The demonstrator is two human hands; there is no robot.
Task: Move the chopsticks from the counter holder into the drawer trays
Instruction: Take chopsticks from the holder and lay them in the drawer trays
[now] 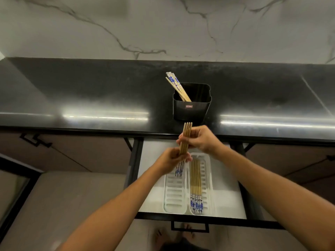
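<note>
A bundle of wooden chopsticks (186, 132) with blue-and-white patterned ends is held over the open drawer. My right hand (201, 140) grips its upper part and my left hand (172, 160) grips it lower down, the patterned ends poking out below. A black holder (190, 109) stands on the dark counter with a few chopsticks (176, 86) leaning out to the left. In the drawer lie two white slotted trays: the left tray (175, 198) holds nothing that I can see, and the right tray (208, 187) holds several chopsticks (195, 185) laid lengthwise.
The black counter (90, 91) runs across the view under a marbled wall. The drawer's black front and handle (190, 228) are near my body. Cabinet fronts flank the drawer. Bare feet show on the floor below.
</note>
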